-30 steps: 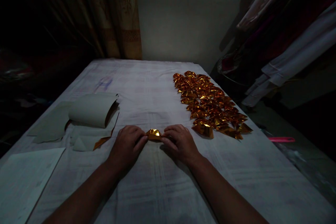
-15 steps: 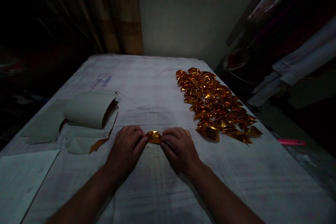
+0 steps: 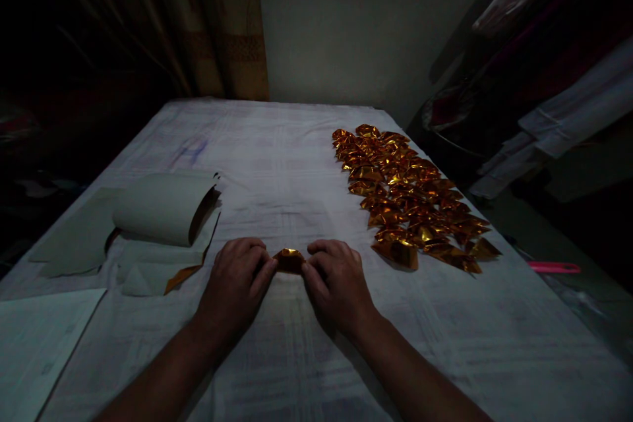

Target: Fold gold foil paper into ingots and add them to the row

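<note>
A small, shiny, boat-shaped gold foil piece [image 3: 289,262] is at the white checked cloth [image 3: 277,165], its long way running side to side. The left hand [image 3: 238,275] pinches its left end, thumb and finger close together. The right hand [image 3: 341,282] pinches its right end likewise; both are equally near. Right of it sit many folded gold foil shapes [image 3: 395,185].

No legible word, brand or number. White sheet [image 3: 39,336], near left: small faint marks [image 3: 47,367] toward its right edge, too dim to read. Pale checked cloth [image 3: 277,145], far left part: blue-violet scrawl [image 3: 192,150], crossing strokes, blurred; cannot tell whether a letter, sign or stain.
</note>
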Available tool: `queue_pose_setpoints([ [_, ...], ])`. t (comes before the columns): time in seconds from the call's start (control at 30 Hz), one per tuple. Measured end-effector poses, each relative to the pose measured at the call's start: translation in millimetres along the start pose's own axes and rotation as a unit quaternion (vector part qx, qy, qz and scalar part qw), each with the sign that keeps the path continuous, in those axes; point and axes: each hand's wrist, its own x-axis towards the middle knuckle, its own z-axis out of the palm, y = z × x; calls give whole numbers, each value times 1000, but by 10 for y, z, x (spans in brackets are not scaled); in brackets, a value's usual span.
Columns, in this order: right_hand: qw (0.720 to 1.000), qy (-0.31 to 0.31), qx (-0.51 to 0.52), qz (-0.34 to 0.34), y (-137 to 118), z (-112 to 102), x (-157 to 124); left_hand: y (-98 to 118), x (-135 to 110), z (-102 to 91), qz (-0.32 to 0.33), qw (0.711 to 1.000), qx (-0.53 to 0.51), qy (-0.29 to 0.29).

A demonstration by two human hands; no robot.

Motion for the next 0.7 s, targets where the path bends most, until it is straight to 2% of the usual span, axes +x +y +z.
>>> queue_pose_setpoints([
  [0.27,998,9,-55,17,-7,31,-19,31,7,-9,-11,1000,25,-6],
  [0.4,997,3,-73,-5,9,37,-24,29,12,-8,-5,1000,28,-11],
  [0.53,992,-4,-109,-57,46,53,-33,3,-4,37,29,999,42,5],
  [0.6,987,-29,-131,-89,38,54,-33,-11,-14,56,44,997,57,7],
  [0.7,976,-102,-149,-124,-12,47,-32,-13,-23,59,50,996,79,3],
])
